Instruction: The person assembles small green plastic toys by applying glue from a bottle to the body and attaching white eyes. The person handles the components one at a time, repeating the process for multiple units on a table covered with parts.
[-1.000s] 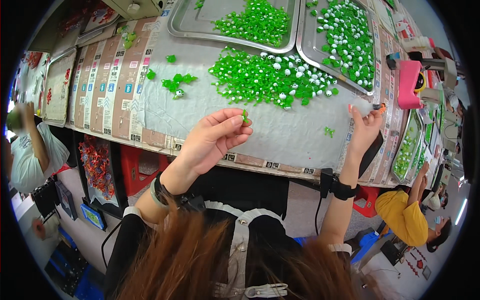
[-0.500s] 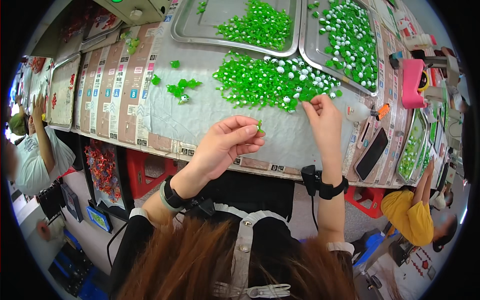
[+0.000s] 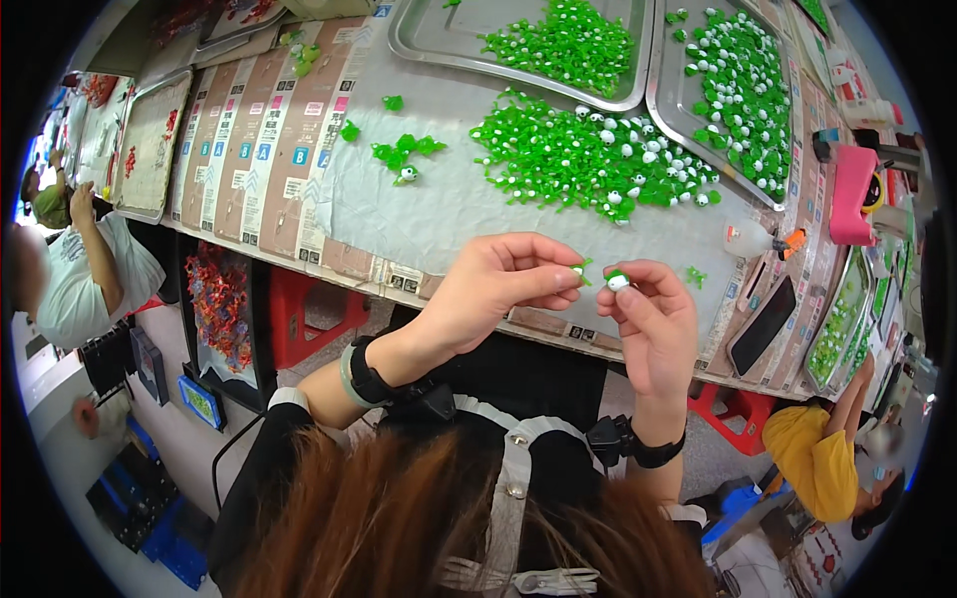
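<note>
My left hand (image 3: pixel 503 289) pinches a small green plastic piece with thin limbs (image 3: pixel 585 271) between thumb and fingertips. Close beside it, my right hand (image 3: pixel 653 324) grips a round green-and-white head piece (image 3: pixel 617 281). The two parts face each other with a narrow gap, just above the table's near edge. Beyond the hands lies a heap of small green plastic parts (image 3: pixel 543 154), with white round heads mixed in on its right side. A few loose green pieces (image 3: pixel 404 149) lie to the left, and one small green piece (image 3: pixel 696 276) sits right of my right hand.
Two metal trays (image 3: pixel 439 55) (image 3: pixel 670 100) with green parts stand behind the heap. On the right are a black phone (image 3: pixel 763 326), a bottle with an orange tip (image 3: pixel 748 239) and a pink tape dispenser (image 3: pixel 852 199). Other people sit at left and right.
My right hand has come back from the heap with the head piece and now meets my left hand. The left hand still holds its green piece. The whole view has shifted slightly.
</note>
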{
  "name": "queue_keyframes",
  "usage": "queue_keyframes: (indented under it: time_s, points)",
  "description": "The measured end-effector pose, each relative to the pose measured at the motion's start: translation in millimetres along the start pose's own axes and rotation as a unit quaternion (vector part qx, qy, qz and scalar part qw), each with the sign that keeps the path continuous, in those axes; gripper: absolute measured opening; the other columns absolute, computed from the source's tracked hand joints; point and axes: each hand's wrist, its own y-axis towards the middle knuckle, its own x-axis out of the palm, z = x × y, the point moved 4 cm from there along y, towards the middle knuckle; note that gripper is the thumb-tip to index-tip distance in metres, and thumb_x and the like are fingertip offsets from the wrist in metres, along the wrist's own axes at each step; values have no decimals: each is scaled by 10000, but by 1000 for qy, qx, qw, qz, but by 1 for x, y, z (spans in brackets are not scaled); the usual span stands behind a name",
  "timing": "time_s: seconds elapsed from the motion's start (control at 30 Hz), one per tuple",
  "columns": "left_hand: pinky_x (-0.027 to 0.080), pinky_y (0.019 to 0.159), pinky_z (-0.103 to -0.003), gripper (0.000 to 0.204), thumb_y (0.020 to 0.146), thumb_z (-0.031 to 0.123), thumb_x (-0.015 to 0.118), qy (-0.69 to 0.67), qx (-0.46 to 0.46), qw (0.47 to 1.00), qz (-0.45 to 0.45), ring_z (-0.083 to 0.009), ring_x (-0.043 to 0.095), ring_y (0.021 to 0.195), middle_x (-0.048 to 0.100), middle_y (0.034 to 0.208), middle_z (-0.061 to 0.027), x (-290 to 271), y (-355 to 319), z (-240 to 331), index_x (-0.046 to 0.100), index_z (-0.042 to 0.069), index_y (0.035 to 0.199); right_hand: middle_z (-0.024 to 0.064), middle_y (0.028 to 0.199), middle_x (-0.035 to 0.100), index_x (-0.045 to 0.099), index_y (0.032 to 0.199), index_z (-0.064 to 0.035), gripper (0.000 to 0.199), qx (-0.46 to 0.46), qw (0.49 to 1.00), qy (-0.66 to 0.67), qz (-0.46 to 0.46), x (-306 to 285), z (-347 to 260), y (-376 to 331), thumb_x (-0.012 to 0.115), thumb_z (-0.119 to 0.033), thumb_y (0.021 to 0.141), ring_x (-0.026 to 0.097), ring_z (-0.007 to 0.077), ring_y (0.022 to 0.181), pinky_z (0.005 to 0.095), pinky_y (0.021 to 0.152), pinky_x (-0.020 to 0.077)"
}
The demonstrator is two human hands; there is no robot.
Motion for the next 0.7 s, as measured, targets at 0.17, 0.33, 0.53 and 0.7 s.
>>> queue_keyframes:
  time_s: [0.17, 0.33, 0.53, 0.7]
  points:
    - [470, 653, -230, 166, 757, 25, 513, 71, 24, 997, 14, -147, 565, 739, 567, 802, -101, 1, -4, 3, 518, -51, 904, 93, 852, 547, 497, 921, 39, 198, -33, 997, -71, 0, 11, -2, -3, 519, 31, 724, 549, 137, 739, 230, 663, 445]
    - [462, 657, -221, 147, 751, 16, 521, 162, 89, 983, 20, -128, 555, 746, 571, 812, -97, 5, -8, 6, 534, -57, 879, 78, 833, 554, 512, 886, 39, 163, -71, 987, -142, 12, 9, -3, -5, 536, 20, 726, 532, 102, 737, 199, 656, 422]
    - [445, 613, -217, 124, 723, 3, 549, 306, 175, 935, 44, -110, 555, 710, 586, 777, -72, 10, -14, 14, 560, -38, 840, 71, 812, 559, 522, 856, 35, 142, -90, 981, -168, 36, 12, 0, -9, 544, 41, 715, 520, 81, 725, 177, 625, 408]
    - [441, 549, -245, 115, 669, 6, 588, 467, 352, 811, 17, -180, 566, 631, 582, 709, -85, 17, -18, 22, 571, -3, 782, 75, 800, 558, 537, 808, 42, 99, -75, 980, -182, 29, 11, 1, -11, 544, 54, 710, 522, 82, 699, 177, 608, 413]
